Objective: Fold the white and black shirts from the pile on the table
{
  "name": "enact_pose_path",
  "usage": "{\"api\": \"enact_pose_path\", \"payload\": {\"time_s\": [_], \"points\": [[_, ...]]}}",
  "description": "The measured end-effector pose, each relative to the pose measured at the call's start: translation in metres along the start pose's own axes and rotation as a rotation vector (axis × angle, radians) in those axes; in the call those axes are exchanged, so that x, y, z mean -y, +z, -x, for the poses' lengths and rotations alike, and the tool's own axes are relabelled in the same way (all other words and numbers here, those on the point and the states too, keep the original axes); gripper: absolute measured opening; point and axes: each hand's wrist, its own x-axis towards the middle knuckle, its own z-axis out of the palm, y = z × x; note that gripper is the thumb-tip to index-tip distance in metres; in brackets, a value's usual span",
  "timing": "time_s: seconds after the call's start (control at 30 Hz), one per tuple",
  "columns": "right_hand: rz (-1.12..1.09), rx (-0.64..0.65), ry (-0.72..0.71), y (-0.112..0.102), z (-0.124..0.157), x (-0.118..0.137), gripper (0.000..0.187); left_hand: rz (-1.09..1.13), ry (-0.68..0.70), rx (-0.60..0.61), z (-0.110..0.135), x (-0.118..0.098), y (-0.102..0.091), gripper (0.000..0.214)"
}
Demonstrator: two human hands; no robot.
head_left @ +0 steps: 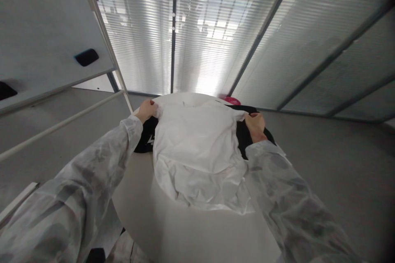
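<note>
A white T-shirt (197,135) is stretched between my two hands above a round white table. My left hand (146,111) pinches the sleeve on the left, and my right hand (255,126) grips the opposite sleeve. The neckline faces the far side, while the lower part hangs in folds and its hem rests on the tabletop. Black cloth (243,135), partly hidden by the shirt, lies behind it and shows on both sides; a white mark is visible on its left part.
The round white table (185,238) stands before me. A pink-red item (232,100) sits at its far edge. To the left are a whiteboard-like panel (46,20) and its pale metal frame (70,119). A ribbed translucent partition (210,41) rises beyond the table.
</note>
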Motion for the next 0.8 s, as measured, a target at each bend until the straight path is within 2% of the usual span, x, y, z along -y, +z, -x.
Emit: {"api": "enact_pose_path", "payload": {"time_s": [0.03,0.1,0.17,0.23,0.3,0.37,0.4,0.5,0.57,0.63,0.7,0.8], "points": [[0.018,-0.028,-0.023,-0.001,0.005,0.002,0.038,-0.039,0.05,-0.001,0.003,-0.003,0.0,0.029],[0.054,-0.088,-0.112,-0.002,0.015,0.011,0.042,-0.141,0.237,-0.025,0.012,-0.012,0.0,0.045],[0.069,-0.053,-0.303,-0.002,0.027,0.021,0.043,-0.228,0.492,-0.005,0.024,-0.021,-0.001,0.052],[0.054,0.102,-0.523,-0.001,0.04,0.03,0.043,-0.261,0.734,0.141,0.038,-0.028,-0.001,0.054],[0.033,0.3,-0.702,0.003,0.053,0.036,0.045,-0.288,0.905,0.371,0.051,-0.029,0.002,0.063],[0.033,0.438,-0.78,0.006,0.064,0.038,0.051,-0.337,0.945,0.548,0.061,-0.025,0.007,0.076],[0.041,0.475,-0.779,0.006,0.068,0.039,0.054,-0.366,0.922,0.592,0.065,-0.022,0.009,0.081],[0.048,0.508,-0.719,0.0,0.08,0.042,0.056,-0.449,0.837,0.578,0.077,-0.02,0.012,0.084],[-0.006,0.493,-0.726,-0.013,0.092,0.048,0.05,-0.456,0.892,0.508,0.092,-0.026,0.009,0.079],[-0.103,0.466,-0.807,-0.032,0.113,0.056,0.039,-0.383,1.061,0.473,0.117,-0.035,0.001,0.069],[-0.188,0.471,-0.931,-0.057,0.143,0.064,0.026,-0.24,1.29,0.541,0.15,-0.042,-0.01,0.057],[-0.231,0.643,-1.145,-0.096,0.193,0.07,0.02,-0.105,1.524,0.759,0.203,-0.04,-0.025,0.05]]}}
